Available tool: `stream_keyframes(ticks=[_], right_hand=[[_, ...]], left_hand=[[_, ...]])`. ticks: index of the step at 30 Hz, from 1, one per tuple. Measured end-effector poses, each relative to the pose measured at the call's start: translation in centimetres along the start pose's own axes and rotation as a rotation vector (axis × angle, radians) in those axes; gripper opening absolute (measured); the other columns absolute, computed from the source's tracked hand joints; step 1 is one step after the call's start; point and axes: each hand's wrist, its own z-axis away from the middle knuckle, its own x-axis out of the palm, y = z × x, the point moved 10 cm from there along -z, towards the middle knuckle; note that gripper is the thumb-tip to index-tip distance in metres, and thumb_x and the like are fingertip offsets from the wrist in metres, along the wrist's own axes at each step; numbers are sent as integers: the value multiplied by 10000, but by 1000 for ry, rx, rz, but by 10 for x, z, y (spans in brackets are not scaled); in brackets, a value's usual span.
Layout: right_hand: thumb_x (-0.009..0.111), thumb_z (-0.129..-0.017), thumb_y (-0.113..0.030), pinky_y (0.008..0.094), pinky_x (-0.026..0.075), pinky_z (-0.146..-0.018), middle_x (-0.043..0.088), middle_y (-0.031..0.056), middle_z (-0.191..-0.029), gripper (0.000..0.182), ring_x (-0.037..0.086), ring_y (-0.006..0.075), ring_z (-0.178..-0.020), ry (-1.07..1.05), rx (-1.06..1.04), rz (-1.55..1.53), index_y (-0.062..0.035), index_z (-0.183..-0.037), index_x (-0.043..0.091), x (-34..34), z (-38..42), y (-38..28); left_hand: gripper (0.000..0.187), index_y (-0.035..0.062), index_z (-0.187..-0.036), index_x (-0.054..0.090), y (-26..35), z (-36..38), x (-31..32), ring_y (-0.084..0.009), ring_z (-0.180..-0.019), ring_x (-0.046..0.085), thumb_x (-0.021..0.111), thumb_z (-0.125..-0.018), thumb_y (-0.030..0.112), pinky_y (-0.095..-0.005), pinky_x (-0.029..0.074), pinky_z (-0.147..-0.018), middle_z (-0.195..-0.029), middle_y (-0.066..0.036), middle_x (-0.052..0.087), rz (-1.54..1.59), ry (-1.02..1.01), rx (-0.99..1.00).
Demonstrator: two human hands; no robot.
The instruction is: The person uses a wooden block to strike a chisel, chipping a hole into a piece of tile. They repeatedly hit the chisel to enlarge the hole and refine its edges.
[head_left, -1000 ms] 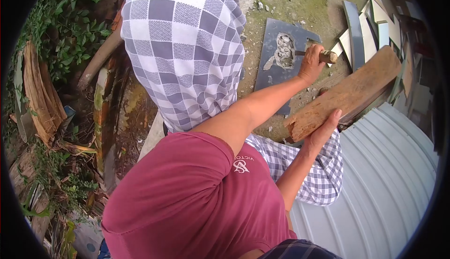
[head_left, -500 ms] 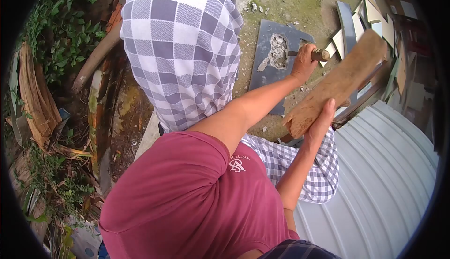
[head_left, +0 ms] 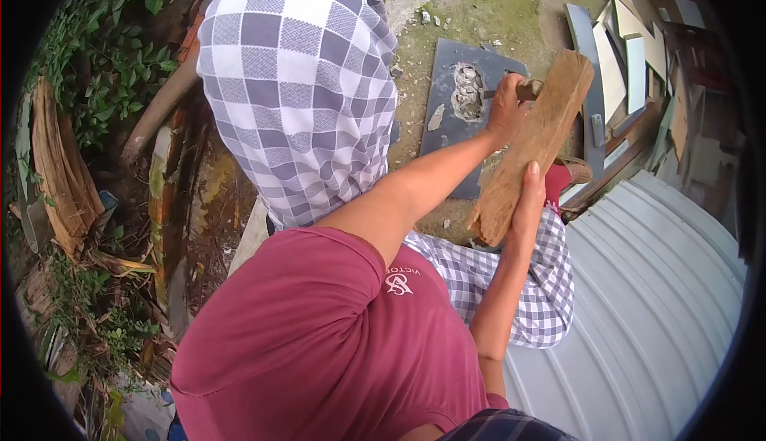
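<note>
My left hand [head_left: 504, 112] is closed around a chisel, whose wooden handle end [head_left: 529, 89] sticks out to the right of the fist. Its blade side points left at a dark grey slab [head_left: 447, 139] lying on the ground. A rough, chipped-out hollow [head_left: 468, 94] with pale broken material shows in the slab. My right hand [head_left: 528, 206] grips a thick wooden block [head_left: 536, 142] near its lower end. The block's upper part is right at the chisel's handle end and overlaps it in this view.
Stacked boards and offcuts [head_left: 630, 66] lie at the upper right. A ribbed light metal sheet [head_left: 638, 305] covers the lower right. My checkered knee [head_left: 295, 82] rises at upper left, beside plants [head_left: 104, 66] and split wood [head_left: 64, 170]. Small chips are scattered on the mossy ground [head_left: 511, 2].
The wooden block has swung left, up to the chisel's handle end, and stands steeper. My left hand stays on the chisel at the hollow. A red-socked foot now shows behind the block.
</note>
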Motion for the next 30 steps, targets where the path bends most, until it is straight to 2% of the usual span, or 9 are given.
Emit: stream_keyframes(ticks=[4,6,10,14,16,22,27,28,30], right_hand=[[510,-903,-417,300,425,-875,530,105,-1172,596,523,182,-1047,96,69,-248,10,-1307,413,-18,10,-13],[528,-881,-470,321,503,-742,607,114,-1002,556,602,214,-846,191,-102,-349,0,-1177,500,-36,25,-71],[488,-823,-598,360,520,-759,578,152,-1025,731,598,263,-864,-31,-376,-458,44,-1173,473,-46,48,-135],[553,-872,-457,327,411,-901,542,126,-1153,641,519,197,-1018,295,-260,169,37,-1265,444,-32,23,-53],[545,-901,-388,304,370,-938,523,119,-1197,567,488,178,-1069,28,-117,262,25,-1279,450,1,10,-5],[561,-845,-467,356,518,-766,565,139,-1086,623,606,237,-909,189,-335,-182,10,-1230,452,-57,34,-105],[543,-858,-456,368,483,-834,551,142,-1121,650,578,231,-963,150,-452,-128,37,-1266,423,-39,37,-102],[529,-892,-413,354,420,-914,529,144,-1175,630,522,220,-1044,303,-330,93,49,-1299,394,-33,25,-68],[521,-915,-362,331,390,-917,526,140,-1191,561,502,207,-1058,35,-29,143,51,-1282,424,-5,-1,6]], left_hand=[[425,59,-1105,404,-23,0,-9,-379,-952,551,655,-762,46,-407,455,-789,-1013,-175,547,18,4,-192],[426,57,-1107,405,-16,-3,-2,-386,-952,549,650,-759,42,-411,453,-791,-1004,-177,545,27,-1,-118],[408,58,-1087,419,-7,3,8,-390,-968,533,643,-748,35,-418,443,-809,-1001,-180,527,2,-44,-39],[407,60,-1077,425,-7,0,5,-390,-980,528,653,-741,42,-424,437,-811,-1014,-179,522,13,-24,-34],[405,52,-1053,413,-16,3,14,-378,-993,502,642,-722,11,-424,414,-840,-1008,-179,496,32,-74,-68],[438,61,-1078,421,-14,6,15,-375,-984,529,675,-722,84,-422,433,-814,-1025,-161,520,19,-72,-45],[473,57,-1094,412,-11,6,13,-362,-1003,523,688,-710,65,-415,437,-812,-1025,-166,522,2,-80,-29],[473,57,-1094,412,-10,5,11,-362,-1003,523,688,-710,65,-415,437,-812,-1025,-166,522,4,-77,-29],[474,56,-1102,410,-9,4,9,-366,-993,530,688,-718,63,-416,441,-807,-1025,-175,532,3,-83,-58]])
